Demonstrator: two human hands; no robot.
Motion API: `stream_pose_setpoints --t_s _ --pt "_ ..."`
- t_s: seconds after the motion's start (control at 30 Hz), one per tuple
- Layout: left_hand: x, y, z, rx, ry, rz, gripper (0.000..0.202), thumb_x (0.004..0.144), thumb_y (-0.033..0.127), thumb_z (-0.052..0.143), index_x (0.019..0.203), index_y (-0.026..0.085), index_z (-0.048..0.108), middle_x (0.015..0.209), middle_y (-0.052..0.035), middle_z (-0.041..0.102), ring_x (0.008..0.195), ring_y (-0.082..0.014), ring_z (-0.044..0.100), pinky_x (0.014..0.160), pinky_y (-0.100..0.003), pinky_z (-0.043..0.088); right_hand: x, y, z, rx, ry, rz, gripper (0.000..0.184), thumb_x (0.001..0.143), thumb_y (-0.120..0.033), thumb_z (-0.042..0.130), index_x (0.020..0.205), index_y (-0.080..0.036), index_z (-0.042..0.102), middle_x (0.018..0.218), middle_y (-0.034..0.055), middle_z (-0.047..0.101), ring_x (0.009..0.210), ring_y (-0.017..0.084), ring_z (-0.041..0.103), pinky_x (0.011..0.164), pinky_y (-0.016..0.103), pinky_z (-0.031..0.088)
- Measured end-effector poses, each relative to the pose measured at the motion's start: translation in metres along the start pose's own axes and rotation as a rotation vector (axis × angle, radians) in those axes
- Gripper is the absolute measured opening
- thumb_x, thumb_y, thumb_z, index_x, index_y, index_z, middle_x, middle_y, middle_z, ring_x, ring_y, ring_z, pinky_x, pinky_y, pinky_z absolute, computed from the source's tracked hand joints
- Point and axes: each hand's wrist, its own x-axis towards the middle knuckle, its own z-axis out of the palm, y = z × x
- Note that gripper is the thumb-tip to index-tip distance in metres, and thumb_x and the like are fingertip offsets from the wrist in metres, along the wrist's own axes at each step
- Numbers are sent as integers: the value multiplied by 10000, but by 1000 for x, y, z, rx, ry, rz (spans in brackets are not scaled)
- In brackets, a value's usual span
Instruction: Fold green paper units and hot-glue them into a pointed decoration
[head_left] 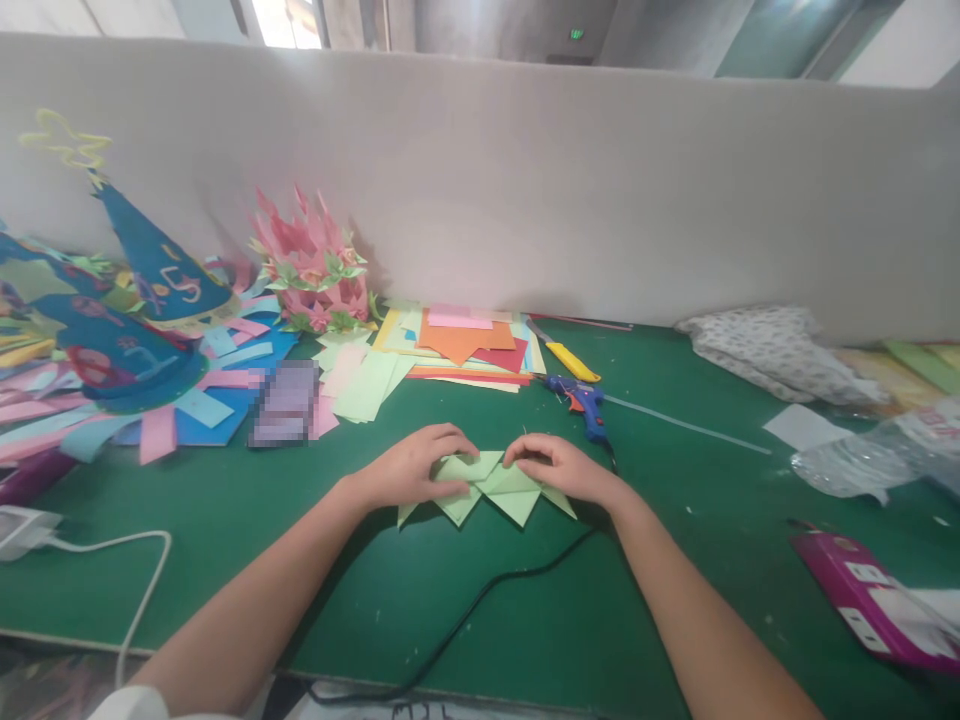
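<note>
The folded green paper [517,480] lies on the counter [555,620], at about mid-width and between the near edge and the far edge. Its long axis runs left to right, roughly parallel to the near edge. Its lower triangular tips point toward the near edge; its upper side faces the far edge.

Left hand [412,468]: grasps the left part of the paper, thumb on the near side, fingers bent over the far side. Right hand [562,468]: grasps the right part between thumb and curled fingers. The amount of pressure cannot be told. The two hands face each other along the long axis, with the overlapping middle folds exposed between them. Neither hand is nearer; both are in contact with the paper.

The glue gun [581,398] lies just beyond the right hand, toward the far edge, and is nearer to that hand than to the left. Its nozzle points toward the left edge. The black cord [491,580] crosses the counter on the near side of the paper and runs to the near edge.

The loose pale sheets [369,385] lie beyond the left hand. The coloured paper stack [465,340] is beside them, close to the far edge.
</note>
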Motion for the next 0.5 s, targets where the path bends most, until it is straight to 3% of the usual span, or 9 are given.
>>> stream_pose_setpoints --t_s 0.2,0.5 --pt "0 1 2 77 -69 5 329 785 347 628 1090 226 609 1077 -94 555 956 -208 557 832 -281 441 0 3 2 69 69 18 130 826 -290 549 916 -199 529 814 1 513 744 139 490 685 265 409" --pt "1 1 0 60 -42 42 320 782 331 633 1081 222 607 1050 -85 592 959 -206 575 848 -283 443 0 6 4 23 96 3 108 839 -251 521 931 -217 477 838 -6 484 787 140 470 741 275 396"
